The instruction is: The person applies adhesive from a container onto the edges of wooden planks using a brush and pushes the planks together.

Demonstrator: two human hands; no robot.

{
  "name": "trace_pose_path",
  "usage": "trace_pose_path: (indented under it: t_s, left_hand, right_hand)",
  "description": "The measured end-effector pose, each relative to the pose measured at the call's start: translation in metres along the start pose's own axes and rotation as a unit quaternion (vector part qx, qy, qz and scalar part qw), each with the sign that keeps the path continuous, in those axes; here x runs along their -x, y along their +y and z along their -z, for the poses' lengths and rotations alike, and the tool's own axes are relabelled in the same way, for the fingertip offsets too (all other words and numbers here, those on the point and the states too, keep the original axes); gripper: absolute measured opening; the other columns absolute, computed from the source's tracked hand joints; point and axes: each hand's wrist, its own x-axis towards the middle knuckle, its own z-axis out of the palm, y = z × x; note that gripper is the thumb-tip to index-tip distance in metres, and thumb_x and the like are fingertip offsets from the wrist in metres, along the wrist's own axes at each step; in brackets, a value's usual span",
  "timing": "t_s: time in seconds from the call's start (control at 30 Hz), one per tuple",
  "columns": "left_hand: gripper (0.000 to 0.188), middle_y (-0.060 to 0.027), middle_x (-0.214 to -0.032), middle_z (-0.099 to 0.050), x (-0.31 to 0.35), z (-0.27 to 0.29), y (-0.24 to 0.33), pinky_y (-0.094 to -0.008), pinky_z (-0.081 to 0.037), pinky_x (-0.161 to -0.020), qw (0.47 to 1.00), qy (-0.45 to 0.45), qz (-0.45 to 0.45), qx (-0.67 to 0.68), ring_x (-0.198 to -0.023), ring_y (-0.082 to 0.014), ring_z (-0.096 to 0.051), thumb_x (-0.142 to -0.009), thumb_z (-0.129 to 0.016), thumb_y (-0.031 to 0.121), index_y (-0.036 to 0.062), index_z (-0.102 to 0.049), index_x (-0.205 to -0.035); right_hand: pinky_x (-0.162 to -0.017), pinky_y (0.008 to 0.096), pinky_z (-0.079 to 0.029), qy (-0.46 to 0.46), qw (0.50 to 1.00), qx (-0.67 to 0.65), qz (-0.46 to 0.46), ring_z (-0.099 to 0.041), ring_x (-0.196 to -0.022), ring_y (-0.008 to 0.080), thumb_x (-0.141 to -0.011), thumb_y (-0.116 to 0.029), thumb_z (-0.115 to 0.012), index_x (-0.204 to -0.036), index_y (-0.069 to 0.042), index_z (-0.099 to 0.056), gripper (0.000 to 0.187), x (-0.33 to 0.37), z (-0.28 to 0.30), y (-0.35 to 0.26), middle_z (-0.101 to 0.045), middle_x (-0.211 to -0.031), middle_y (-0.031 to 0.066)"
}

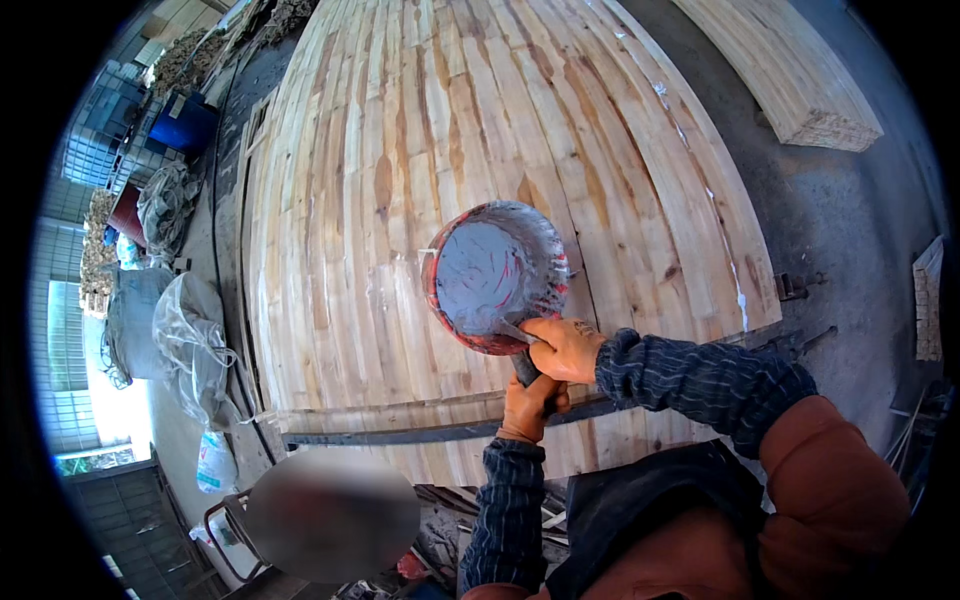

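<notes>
A round red pan [433, 290], its wall smeared with grey-white paste, is over the stack of joined wooden boards [350, 250]. Thick grey paste [485, 265] with thin red streaks covers its bottom. In an orange glove, my left hand [530, 408] is closed around the pan's dark handle [524, 368]. My right hand [565, 348], gloved the same, closes on a paste-coated scraper [513, 330] at the pan's near rim. The scraper's end reaches into the paste; its grip is hidden in my fingers. Whether the pan rests on the boards I cannot tell.
A dark metal bar [400, 437] runs along the near edge of the boards. Another board stack [800, 90] lies at the far right. To the left are a blue barrel [184, 122] and plastic-wrapped bundles [190, 340]. A blurred patch [333, 515] covers something at lower left.
</notes>
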Motion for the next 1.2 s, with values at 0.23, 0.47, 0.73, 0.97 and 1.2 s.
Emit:
trace_pose_path:
  t_s: [0.23,0.47,0.73,0.97,1.2]
  left_hand:
    - [0.015,-0.0047,-0.074,-0.059,0.001,0.015,0.012,-0.0316,-0.047,-0.052,1.0,-0.014,-0.009,-0.004,-0.058,-0.0156,-0.057,-0.09,-0.07,0.017,0.0062,-0.059,-0.093]
    - [0.02,-0.0053,-0.081,-0.061,0.004,0.021,0.02,-0.0304,-0.044,-0.05,0.999,0.001,-0.007,0.046,-0.059,-0.0148,-0.055,-0.094,-0.067,0.023,0.0094,-0.058,-0.106]
    - [0.054,-0.0117,-0.11,-0.072,0.0,0.07,0.015,-0.0314,-0.059,-0.058,0.943,-0.101,-0.051,0.313,-0.086,-0.0214,-0.071,-0.099,-0.051,0.059,0.0155,-0.061,-0.13]
    - [0.05,-0.0153,-0.123,-0.067,0.045,-0.046,-0.104,-0.0375,-0.056,-0.091,0.941,-0.046,-0.055,0.33,-0.117,-0.0315,-0.063,-0.097,-0.058,0.054,0.0097,-0.063,-0.119]
    - [0.025,-0.012,-0.123,-0.063,-0.066,-0.082,-0.192,-0.0424,-0.049,-0.098,0.937,-0.018,-0.003,0.35,-0.121,-0.0278,-0.057,-0.097,-0.066,0.022,0.0072,-0.057,-0.115]
  right_hand:
    - [-0.063,0.0371,-0.05,-0.043,0.948,-0.303,-0.089,-0.063,-0.069,0.0249,-0.094,-0.018,-0.054,-0.132,-0.001,-0.06,0.042,-0.006,-0.019,0.0,-0.069,-0.088,0.0116]
    - [-0.043,0.026,-0.03,-0.082,0.858,-0.491,-0.122,-0.037,-0.048,0.0082,-0.095,-0.017,-0.055,-0.136,-0.005,-0.059,0.042,-0.009,-0.013,-0.01,-0.046,-0.061,-0.0021]
    - [-0.046,0.0273,-0.04,-0.087,0.89,-0.446,-0.048,-0.033,-0.037,0.0087,-0.095,-0.018,-0.053,-0.133,-0.006,-0.063,0.041,0.0,0.044,-0.038,-0.043,-0.053,-0.0036]
    - [-0.045,0.0255,-0.045,-0.028,0.935,-0.354,-0.003,-0.051,-0.046,0.0097,-0.097,-0.019,-0.056,-0.136,-0.005,-0.061,0.042,0.042,0.163,-0.014,-0.058,-0.062,0.0028]
    - [-0.055,0.0273,-0.05,-0.009,0.954,-0.292,-0.068,-0.058,-0.056,0.0119,-0.097,-0.012,-0.053,-0.135,-0.001,-0.059,0.04,0.043,0.207,0.022,-0.068,-0.083,0.0123]
